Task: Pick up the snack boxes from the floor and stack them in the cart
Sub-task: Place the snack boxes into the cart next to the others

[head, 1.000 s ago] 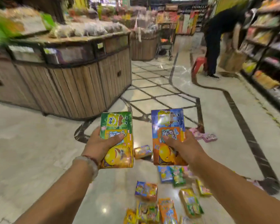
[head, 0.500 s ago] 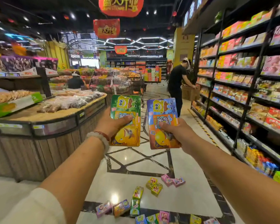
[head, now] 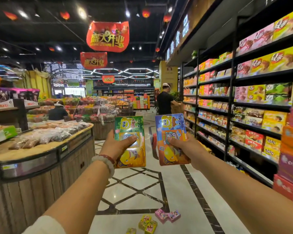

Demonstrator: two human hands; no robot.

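Note:
My left hand (head: 116,146) grips a stack of snack boxes (head: 130,125), green on top and yellow below, held upright at chest height. My right hand (head: 184,147) grips a second stack of snack boxes (head: 170,124), blue on top and orange below. Both stacks face me, side by side, a small gap apart. On the floor at the bottom of the view lie pink boxes (head: 167,216) and yellow-green boxes (head: 147,223). No cart is in view.
A curved wooden produce counter (head: 41,174) stands at my left. Tall shelves of packaged snacks (head: 243,102) line the right side. A person in black (head: 164,102) stands down the aisle by the shelves; another person (head: 57,112) is behind the counter. Tiled floor (head: 139,188) runs ahead.
My view has tilted up from the floor to the aisle. Both hands rose with their box stacks. Most of the boxes on the floor have dropped out of view.

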